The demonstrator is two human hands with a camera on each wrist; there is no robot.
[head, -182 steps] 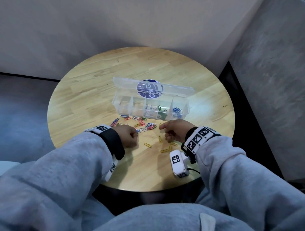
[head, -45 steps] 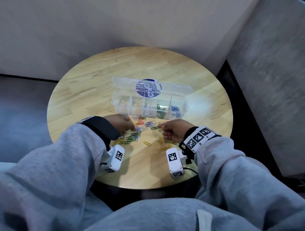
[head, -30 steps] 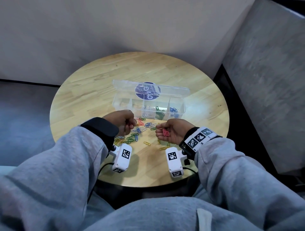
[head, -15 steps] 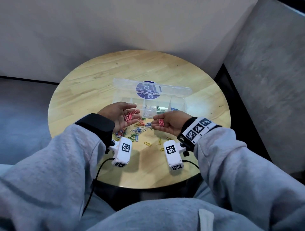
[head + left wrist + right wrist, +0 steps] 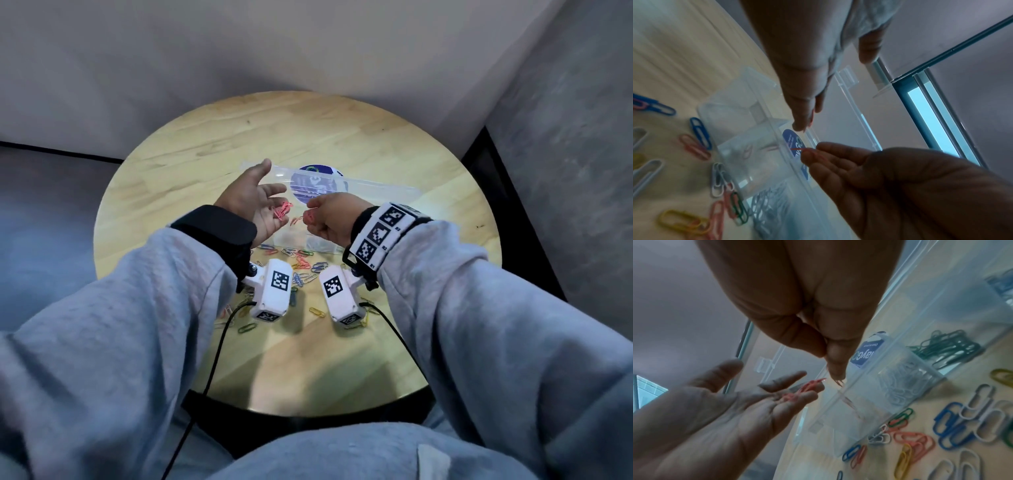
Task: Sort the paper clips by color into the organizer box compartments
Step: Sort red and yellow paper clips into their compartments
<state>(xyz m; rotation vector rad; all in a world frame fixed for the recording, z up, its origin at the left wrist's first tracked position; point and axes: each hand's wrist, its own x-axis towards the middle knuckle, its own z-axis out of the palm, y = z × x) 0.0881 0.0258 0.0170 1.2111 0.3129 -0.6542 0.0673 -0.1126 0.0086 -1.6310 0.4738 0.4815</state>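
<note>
My left hand point(image 5: 255, 202) is held open, palm up, above the clear organizer box point(image 5: 376, 193), with several red paper clips point(image 5: 282, 210) lying on its fingers. Just to its right, my right hand point(image 5: 320, 214) pinches red clips between thumb and fingertips. In the right wrist view a clip point(image 5: 838, 381) hangs from the pinch over a compartment holding a few red clips point(image 5: 851, 404). Other compartments hold white clips point(image 5: 900, 386), green clips point(image 5: 947, 350) and blue clips point(image 5: 1001, 283). In the left wrist view, the left fingers point(image 5: 818, 155) carry a red clip.
Loose clips of mixed colours point(image 5: 303, 265) lie on the round wooden table point(image 5: 171, 164) in front of the box, partly hidden by the wrist cameras. The box lid with a blue sticker point(image 5: 317, 185) stands open behind. A wall runs close behind the table.
Both hands rose from the loose pile to above the box. The left hand turned palm up and opened, showing red clips; the right hand now pinches red clips beside it.
</note>
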